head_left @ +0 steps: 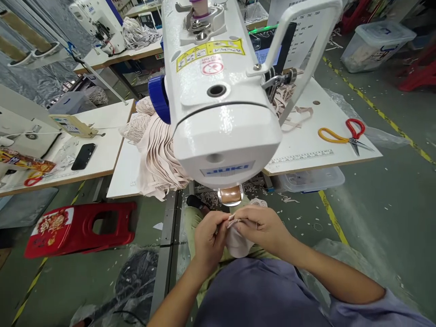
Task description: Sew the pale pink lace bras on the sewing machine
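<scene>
Close to my body, just below the head of a white sewing machine [225,141], I hold a pale pink piece of fabric [240,243]. My left hand [211,237] pinches its upper edge between thumb and fingers. Right beside it, my right hand [265,225] grips the same edge, and the two hands nearly touch. The rest of the fabric hangs down over my lap, with a bit of it showing behind my right fingers. A stack of beige fabric strips [158,159] lies on the table left of the machine.
Scissors with red and yellow handles [350,135] lie on the right tabletop [296,159]. On the left table are a phone [83,156] and a small beige device [75,125]. A red stool [81,227] lies at floor level on the left. A clear plastic bin [378,45] stands behind right.
</scene>
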The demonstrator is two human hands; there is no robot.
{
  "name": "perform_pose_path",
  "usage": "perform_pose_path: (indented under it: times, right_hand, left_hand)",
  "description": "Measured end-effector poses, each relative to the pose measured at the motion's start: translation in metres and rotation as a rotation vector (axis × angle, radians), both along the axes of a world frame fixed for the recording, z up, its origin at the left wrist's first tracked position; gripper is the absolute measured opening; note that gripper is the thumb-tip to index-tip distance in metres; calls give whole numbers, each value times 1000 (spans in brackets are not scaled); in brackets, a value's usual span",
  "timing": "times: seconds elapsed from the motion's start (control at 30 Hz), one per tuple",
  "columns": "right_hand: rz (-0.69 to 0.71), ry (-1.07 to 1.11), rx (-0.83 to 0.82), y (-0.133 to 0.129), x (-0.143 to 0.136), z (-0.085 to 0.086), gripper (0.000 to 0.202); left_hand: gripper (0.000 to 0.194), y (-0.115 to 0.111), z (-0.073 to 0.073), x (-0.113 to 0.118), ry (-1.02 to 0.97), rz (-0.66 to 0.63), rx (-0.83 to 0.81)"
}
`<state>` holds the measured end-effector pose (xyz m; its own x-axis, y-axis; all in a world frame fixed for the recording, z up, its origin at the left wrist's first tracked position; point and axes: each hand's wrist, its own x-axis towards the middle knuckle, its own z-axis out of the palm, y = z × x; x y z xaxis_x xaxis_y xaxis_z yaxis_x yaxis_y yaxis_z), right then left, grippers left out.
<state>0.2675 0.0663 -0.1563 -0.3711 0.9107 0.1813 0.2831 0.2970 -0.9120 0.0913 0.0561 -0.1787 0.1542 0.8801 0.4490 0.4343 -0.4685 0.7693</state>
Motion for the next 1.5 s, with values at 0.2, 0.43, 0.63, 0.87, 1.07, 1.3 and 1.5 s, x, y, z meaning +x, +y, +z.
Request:
perform_pose_path:
  times: [0.2, 0.43, 0.63, 0.87, 1.07, 1.3, 1.5]
  right_hand:
    - [-72, -264, 41, 17, 16, 12, 22]
    - [153, -278, -121, 28, 20, 30, 19]
    - [227, -256, -238, 30, 21, 34, 17]
    - [264, -287, -18, 26, 21, 29, 20]
    - [179, -340, 138, 19, 21, 22, 22]
    - [-9, -385, 348, 37, 13, 24, 19]
    - [105, -501, 121, 70, 3, 38, 19]
  left_hand:
    - [11, -5, 19, -3, 141, -27, 66]
    - [15, 1, 33, -5, 188, -135, 152]
    - [9, 7, 33, -5, 184, -137, 99]
    - [16, 14, 36, -10, 323, -168, -90]
    - [29, 16, 36, -2, 452, -147, -38]
    - [15, 16, 25, 6, 277, 65, -82]
    - [21, 39, 9, -20, 550, -13, 498]
